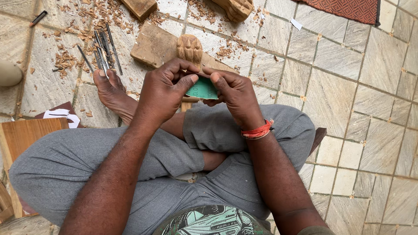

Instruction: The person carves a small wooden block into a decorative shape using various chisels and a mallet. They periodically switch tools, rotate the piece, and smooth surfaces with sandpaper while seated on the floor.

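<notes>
**Green sheet pinched between both hands over crossed legs**

Far left on the stone floor (339, 95): a pale rounded object (8, 73), cut off by the frame edge, possibly a stone or a mallet head. Below it, a wooden board (26, 135) lying flat, with a dark card carrying white paper cut-outs (61, 116) just beside its upper corner. Farther up, a spread of wood chips (65, 61) and a bundle of thin metal carving tools (103, 50) lying side by side, their tips near a bare foot (114, 93).

In the middle, left hand (163, 93) raised above the crossed legs in grey trousers (226, 130), thumb and fingers closed on the left edge of a small green sheet (203, 89), likely sandpaper. Right hand (235, 95) closed on the same sheet from the other side, fingers curled over its top edge, a red thread band (257, 131) around the wrist. Sheet held between the two hands, clear of the floor. Just behind the hands, a carved wooden piece (190, 48) standing against a slanted wooden block (152, 45). Two more wooden pieces at the top edge, among more chips.

Top right, a corner of a reddish patterned mat (348, 8).
</notes>
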